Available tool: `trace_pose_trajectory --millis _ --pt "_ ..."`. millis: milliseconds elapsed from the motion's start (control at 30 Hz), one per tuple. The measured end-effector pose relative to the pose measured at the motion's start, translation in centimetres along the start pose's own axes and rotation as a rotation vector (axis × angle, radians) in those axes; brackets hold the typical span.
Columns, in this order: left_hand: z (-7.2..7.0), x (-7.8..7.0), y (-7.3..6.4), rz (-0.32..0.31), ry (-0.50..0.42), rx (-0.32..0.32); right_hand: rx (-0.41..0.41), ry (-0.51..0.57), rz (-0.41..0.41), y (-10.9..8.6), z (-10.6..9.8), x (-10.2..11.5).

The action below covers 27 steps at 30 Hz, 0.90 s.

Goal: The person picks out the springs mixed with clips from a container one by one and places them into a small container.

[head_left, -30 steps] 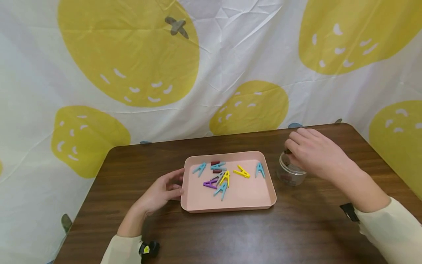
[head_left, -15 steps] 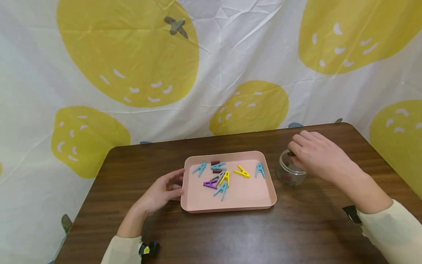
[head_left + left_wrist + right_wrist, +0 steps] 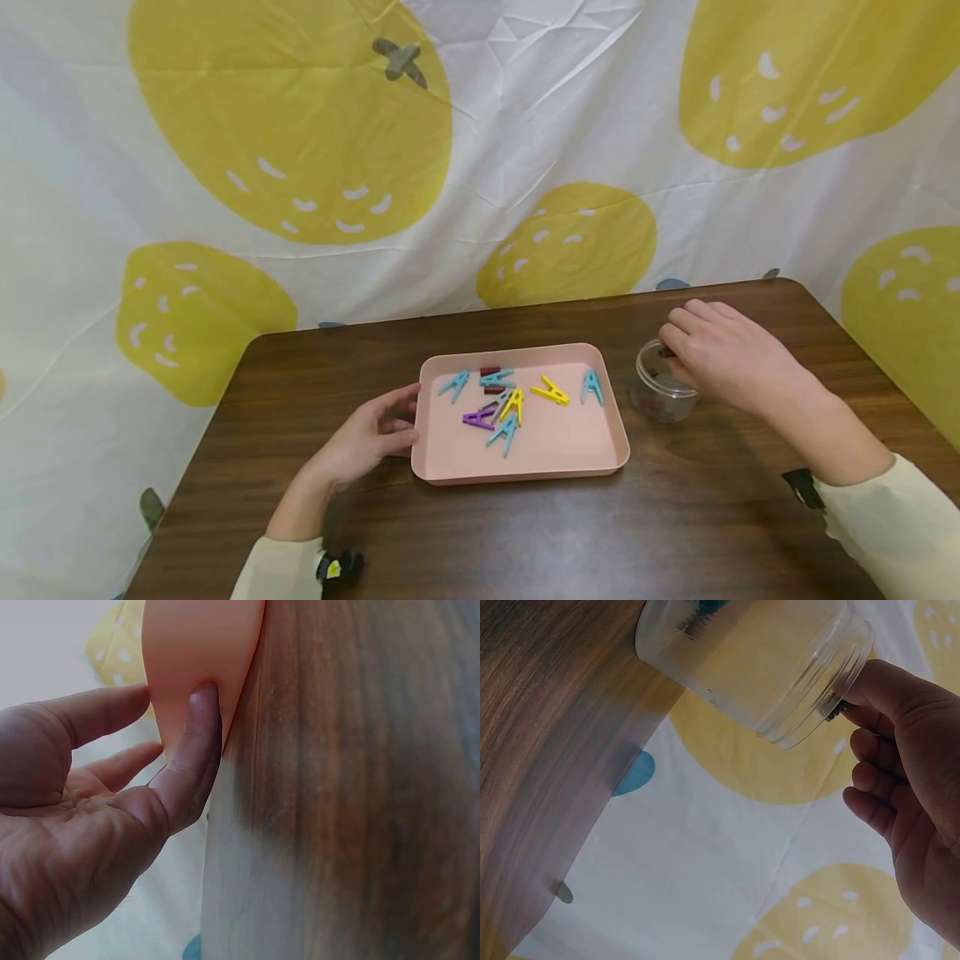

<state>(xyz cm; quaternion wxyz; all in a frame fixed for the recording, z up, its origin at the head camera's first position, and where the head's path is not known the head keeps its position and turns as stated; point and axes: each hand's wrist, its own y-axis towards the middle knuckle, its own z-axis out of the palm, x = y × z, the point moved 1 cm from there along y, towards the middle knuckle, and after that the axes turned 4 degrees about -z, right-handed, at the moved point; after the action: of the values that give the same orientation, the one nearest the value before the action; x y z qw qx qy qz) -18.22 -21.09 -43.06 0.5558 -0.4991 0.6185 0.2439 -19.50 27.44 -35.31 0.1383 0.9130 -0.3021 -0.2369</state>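
A pink tray [image 3: 555, 446] holds several clothespins: light blue ones [image 3: 592, 387], yellow ones [image 3: 551, 390], a purple one [image 3: 478, 417] and a grey one. Two small dark red ridged pieces [image 3: 490, 371] lie among them. My left hand [image 3: 366, 435] rests its extended fingers against the tray's left wall. To the tray's right stands a clear jar [image 3: 742, 667], with small dark ridged pieces [image 3: 697, 626] inside. My right hand [image 3: 716, 354] pinches a small dark ridged piece [image 3: 835, 709] between thumb and finger at the jar's mouth; the other fingers are curled.
All of this stands on a dark wooden table [image 3: 555, 542]. Behind its far edge hangs a white cloth [image 3: 517, 108] printed with yellow fruit. A black strap [image 3: 802, 486] circles my right wrist, another [image 3: 339, 568] my left.
My right hand has shifted slightly right and down over the jar's mouth, with the dark ridged piece still pinched. The left hand and the tray have stayed in place.
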Motion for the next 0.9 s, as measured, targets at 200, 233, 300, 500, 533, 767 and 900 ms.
trace_pose_trajectory --millis 200,233,300,500,533,767,900 --pt "0.1 0.0 0.0 0.005 -0.002 0.007 0.009 0.007 0.005 -0.1 0.1 0.2" --pt "0.1 0.0 0.0 0.006 -0.002 0.008 0.01 0.006 0.004 -0.1 0.1 0.2" --pt "0.1 0.0 0.0 0.009 -0.002 0.009 0.007 0.006 0.003 0.0 0.1 0.2" --pt "0.1 0.0 0.0 0.011 -0.001 0.009 -0.019 0.015 0.002 0.7 -0.3 0.5" --pt "0.1 0.0 0.0 0.012 -0.001 0.009 -0.023 0.016 0.0 0.9 -0.4 0.6" --pt "0.0 0.1 0.0 0.008 -0.005 0.004 -0.017 0.031 -0.032 3.7 -0.5 2.0" --pt "0.0 0.1 0.1 0.017 -0.004 0.01 0.018 0.032 -0.055 5.6 -0.1 3.1"
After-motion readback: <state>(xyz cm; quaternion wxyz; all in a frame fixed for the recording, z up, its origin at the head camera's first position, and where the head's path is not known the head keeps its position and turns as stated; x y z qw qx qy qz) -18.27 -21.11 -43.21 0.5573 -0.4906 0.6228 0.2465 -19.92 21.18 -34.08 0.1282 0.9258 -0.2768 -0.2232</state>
